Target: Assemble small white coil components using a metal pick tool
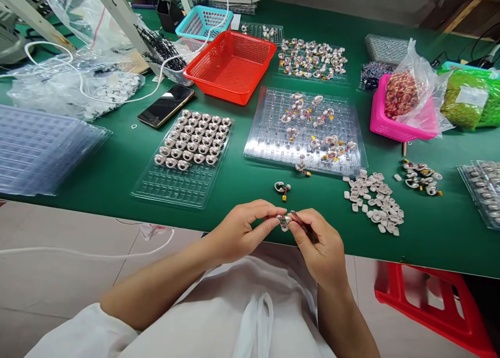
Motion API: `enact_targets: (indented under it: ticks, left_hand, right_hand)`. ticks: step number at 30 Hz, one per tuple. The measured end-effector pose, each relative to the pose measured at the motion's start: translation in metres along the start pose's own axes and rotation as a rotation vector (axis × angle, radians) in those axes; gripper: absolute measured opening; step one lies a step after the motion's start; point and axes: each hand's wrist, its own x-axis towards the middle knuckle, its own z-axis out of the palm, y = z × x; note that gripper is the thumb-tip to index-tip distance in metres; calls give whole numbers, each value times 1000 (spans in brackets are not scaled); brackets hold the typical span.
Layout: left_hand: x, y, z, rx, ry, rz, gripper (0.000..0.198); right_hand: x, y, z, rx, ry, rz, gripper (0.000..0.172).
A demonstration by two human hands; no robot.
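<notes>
My left hand [244,227] pinches a small metallic part [284,221] between thumb and fingers, just above the near edge of the green table [117,175]. My right hand [318,243] is closed round dark tweezers [302,223] whose tip meets the same part. One loose part [282,187] with a yellow-tipped lead lies on the table just beyond my hands. A clear tray [183,183] to the left holds neat rows of finished round parts [193,139]. Another clear tray [304,134] ahead holds scattered parts with leads.
A pile of small white caps [373,201] lies right of my hands. A red basket [230,66], a teal basket [203,22], a phone [166,105], a pink basket [394,121] with a bag of copper coils, stacked empty trays [39,149] and a red stool [429,300] surround the work area.
</notes>
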Motion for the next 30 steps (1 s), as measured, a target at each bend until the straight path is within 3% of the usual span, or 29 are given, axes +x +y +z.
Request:
enact_targets:
  ticks: [5,9,15,21,30]
  left_hand:
    - [2,0,7,-263,80,-194,26]
    - [3,-3,10,-399,83,-203,22]
    - [0,-6,9,-420,91,-230,25]
    - [0,-6,8,-435,90,-254,22]
    - [-1,-5,7,-306,85,-241,22]
  right_hand:
    - [-4,-1,4,96,16,140,11]
    - [-3,0,8,243,73,270,16]
    - [-3,8,12,402,112,376,21]
    - [-4,9,14,376,100,376,23]
    - [-9,5,16,225,164,233,15]
